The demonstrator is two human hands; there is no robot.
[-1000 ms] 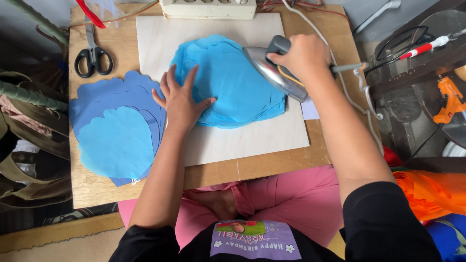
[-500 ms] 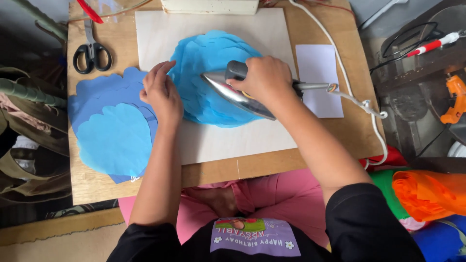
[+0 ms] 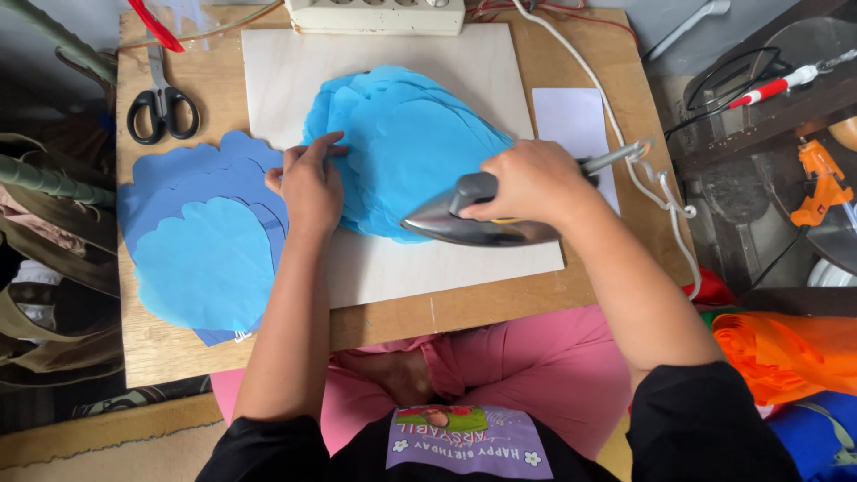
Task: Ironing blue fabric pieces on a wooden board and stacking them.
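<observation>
At the centre of the frame the petal-shaped sheets [image 3: 406, 147] are bright blue on a pale board [image 3: 446, 268]. The iron [image 3: 473, 223] is silver, the scissors [image 3: 161, 107] at upper left black-handled, the trousers [image 3: 527, 366] pink.

Black scissors [image 3: 162, 109] lie beside a white power strip [image 3: 375, 15]; orange glue gun [image 3: 819, 181] far right.

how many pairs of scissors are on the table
1. The scissors, with black handles, lie at the table's far left corner, beyond the stack of blue cutouts. Others may be hidden under the paper.
</observation>
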